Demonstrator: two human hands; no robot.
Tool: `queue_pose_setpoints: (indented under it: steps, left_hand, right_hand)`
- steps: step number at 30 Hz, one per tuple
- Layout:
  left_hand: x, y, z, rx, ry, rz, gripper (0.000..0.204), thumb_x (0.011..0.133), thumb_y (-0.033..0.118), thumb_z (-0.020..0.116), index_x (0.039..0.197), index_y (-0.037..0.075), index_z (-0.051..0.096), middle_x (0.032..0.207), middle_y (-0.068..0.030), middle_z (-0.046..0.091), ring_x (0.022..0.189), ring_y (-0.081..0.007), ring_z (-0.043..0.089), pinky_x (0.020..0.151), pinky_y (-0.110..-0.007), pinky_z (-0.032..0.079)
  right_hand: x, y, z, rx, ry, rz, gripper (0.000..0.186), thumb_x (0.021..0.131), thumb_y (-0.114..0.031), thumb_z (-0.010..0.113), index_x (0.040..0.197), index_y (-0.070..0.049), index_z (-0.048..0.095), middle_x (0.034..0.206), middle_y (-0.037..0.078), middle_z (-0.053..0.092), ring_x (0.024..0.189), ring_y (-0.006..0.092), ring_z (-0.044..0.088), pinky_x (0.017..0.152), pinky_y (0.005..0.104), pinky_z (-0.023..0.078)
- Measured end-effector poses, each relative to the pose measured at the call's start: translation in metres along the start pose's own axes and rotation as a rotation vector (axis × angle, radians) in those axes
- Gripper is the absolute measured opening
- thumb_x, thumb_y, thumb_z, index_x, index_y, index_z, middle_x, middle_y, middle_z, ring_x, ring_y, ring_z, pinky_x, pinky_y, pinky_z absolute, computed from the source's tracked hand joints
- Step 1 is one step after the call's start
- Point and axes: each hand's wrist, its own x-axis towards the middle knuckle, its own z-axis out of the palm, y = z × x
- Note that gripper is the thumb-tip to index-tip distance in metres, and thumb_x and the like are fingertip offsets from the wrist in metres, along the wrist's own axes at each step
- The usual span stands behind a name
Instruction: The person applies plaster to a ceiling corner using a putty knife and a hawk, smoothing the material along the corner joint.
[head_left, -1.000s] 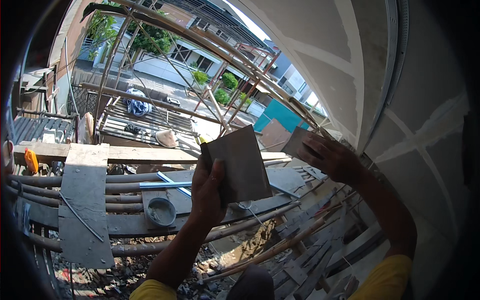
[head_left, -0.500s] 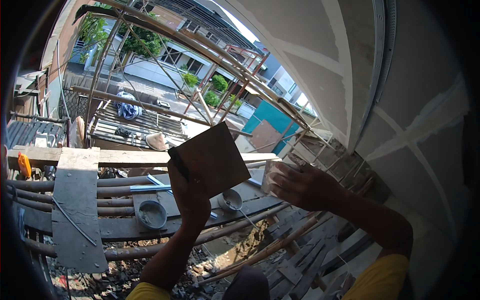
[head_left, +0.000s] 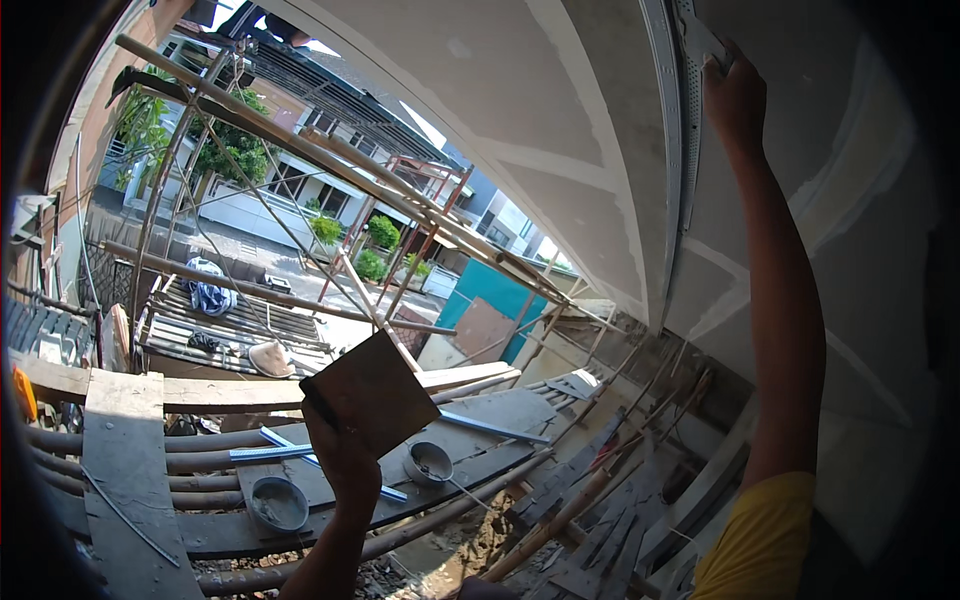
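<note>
My left hand (head_left: 342, 462) is closed round the dark grip at the edge of a square brown hawk board (head_left: 372, 396), held over the scaffold. Only the board's flat dark face shows, and any compound on its other side is hidden. High at the right, my right hand (head_left: 737, 100) is raised to the ceiling and closed on a broad, pale putty knife (head_left: 700, 42). The knife's blade lies at the perforated metal edge strip (head_left: 692, 130), beside the grey ceiling panel (head_left: 800, 90). Whether the whole blade touches the strip I cannot tell.
Below stand two round buckets of grey mix (head_left: 280, 505) (head_left: 429, 462) on planks over bamboo poles. Pale metal strips (head_left: 272, 453) lie near them. A wide plank (head_left: 125, 470) crosses at left. Bamboo poles (head_left: 290, 130) cross ahead, with rubble and loose boards (head_left: 590, 530) underneath.
My right hand has risen from beside the hawk board to the ceiling edge, carrying the putty knife. The board in my left hand sits lower and further left in view, and the view has shifted.
</note>
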Motion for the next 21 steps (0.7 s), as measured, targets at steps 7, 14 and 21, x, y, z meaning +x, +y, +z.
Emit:
queue_pose_setpoints:
  steps: [7,14,21]
  left_hand:
    - [0.0,0.001,0.0,-0.022,-0.001,-0.036,0.044,0.101,0.032,0.043,0.132,0.002,0.036,0.117,-0.0113,0.048,0.108,-0.0186,0.052,0.091,-0.032,0.046]
    - [-0.002,0.005,0.001,-0.031,-0.006,-0.017,0.042,0.1,0.029,0.044,0.13,0.001,0.038,0.114,-0.0114,0.049,0.106,-0.0181,0.051,0.089,-0.032,0.046]
    - [-0.005,0.005,0.008,-0.011,0.025,-0.022,0.04,0.099,0.034,0.046,0.118,-0.002,0.044,0.103,-0.0148,0.052,0.094,-0.0219,0.05,0.085,-0.036,0.042]
  right_hand:
    - [0.015,0.004,0.028,-0.098,-0.056,0.033,0.038,0.087,-0.02,0.051,0.122,-0.009,0.059,0.103,0.021,0.067,0.098,0.0394,0.063,0.088,0.0471,0.049]
    - [0.018,0.004,0.051,-0.112,-0.076,0.046,0.038,0.087,-0.019,0.051,0.122,-0.01,0.059,0.101,0.022,0.067,0.095,0.0409,0.064,0.085,0.0487,0.05]
    - [0.008,-0.018,0.061,-0.135,-0.103,0.008,0.04,0.085,-0.012,0.05,0.122,0.0,0.057,0.097,0.026,0.066,0.091,0.0407,0.064,0.083,0.0465,0.051]
